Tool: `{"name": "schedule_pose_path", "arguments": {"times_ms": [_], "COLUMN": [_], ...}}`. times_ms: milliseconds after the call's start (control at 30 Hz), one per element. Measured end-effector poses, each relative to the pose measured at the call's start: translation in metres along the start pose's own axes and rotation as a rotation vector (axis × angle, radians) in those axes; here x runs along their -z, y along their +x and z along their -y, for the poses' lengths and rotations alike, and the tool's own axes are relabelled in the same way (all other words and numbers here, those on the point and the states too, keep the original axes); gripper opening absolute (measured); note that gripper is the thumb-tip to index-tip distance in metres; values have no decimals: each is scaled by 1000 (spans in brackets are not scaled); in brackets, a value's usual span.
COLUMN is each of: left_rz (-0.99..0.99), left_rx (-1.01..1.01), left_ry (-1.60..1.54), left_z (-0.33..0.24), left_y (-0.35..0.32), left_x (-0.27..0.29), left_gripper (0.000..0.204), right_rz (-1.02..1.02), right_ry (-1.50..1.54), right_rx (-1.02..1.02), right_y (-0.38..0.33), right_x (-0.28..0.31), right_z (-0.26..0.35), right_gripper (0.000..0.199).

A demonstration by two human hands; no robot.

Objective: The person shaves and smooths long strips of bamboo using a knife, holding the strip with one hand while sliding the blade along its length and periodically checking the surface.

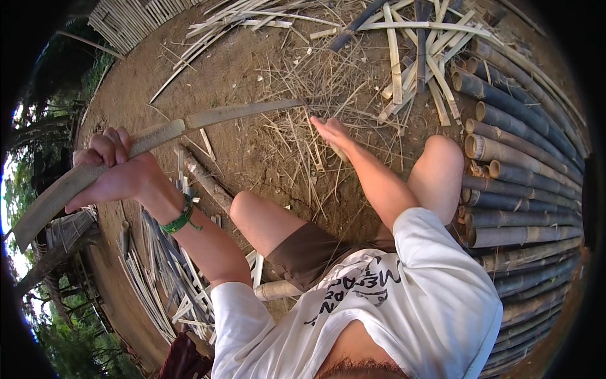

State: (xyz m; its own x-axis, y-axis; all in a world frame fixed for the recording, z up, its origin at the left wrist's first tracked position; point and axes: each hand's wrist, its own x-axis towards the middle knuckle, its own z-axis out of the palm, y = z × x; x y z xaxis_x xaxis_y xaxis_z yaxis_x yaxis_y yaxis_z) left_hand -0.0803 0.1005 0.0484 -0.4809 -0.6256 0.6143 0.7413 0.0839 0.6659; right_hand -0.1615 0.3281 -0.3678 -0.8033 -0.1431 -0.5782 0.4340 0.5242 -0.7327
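Note:
My left hand (117, 165) is closed around a long split bamboo strip (211, 115), which runs from the lower left up to the middle of the view. A green woven bracelet is on that wrist. At the strip's far end my right hand (331, 132) is closed on a knife (339, 152), whose pale handle end sticks out below the fist. Its dark blade shows only as a thin sliver by the strip's tip. Whether blade and strip touch, I cannot tell.
Thick bamboo poles (527, 174) lie stacked along the right. Split strips (394, 57) are heaped at the far right, with more strips (158, 271) at the lower left. Thin shavings (315, 79) cover the dirt ground ahead. A pole (205, 177) lies by my left knee.

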Motion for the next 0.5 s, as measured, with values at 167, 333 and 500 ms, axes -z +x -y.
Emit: {"name": "schedule_pose_path", "arguments": {"times_ms": [167, 333, 500], "left_rz": [1, 10, 35], "left_rx": [-84, -154, -82], "left_ry": [131, 187, 214], "left_z": [2, 21, -1], "left_y": [11, 16, 5], "left_x": [1, -31, -48], "left_gripper": [80, 71, 66], "right_rz": [74, 89, 64], "right_ry": [314, 413, 416], "right_rx": [224, 494, 784], "right_y": [-86, -177, -246], "right_x": [-20, -6, 13], "right_z": [39, 77, 116], "right_gripper": [64, 53, 49]}}
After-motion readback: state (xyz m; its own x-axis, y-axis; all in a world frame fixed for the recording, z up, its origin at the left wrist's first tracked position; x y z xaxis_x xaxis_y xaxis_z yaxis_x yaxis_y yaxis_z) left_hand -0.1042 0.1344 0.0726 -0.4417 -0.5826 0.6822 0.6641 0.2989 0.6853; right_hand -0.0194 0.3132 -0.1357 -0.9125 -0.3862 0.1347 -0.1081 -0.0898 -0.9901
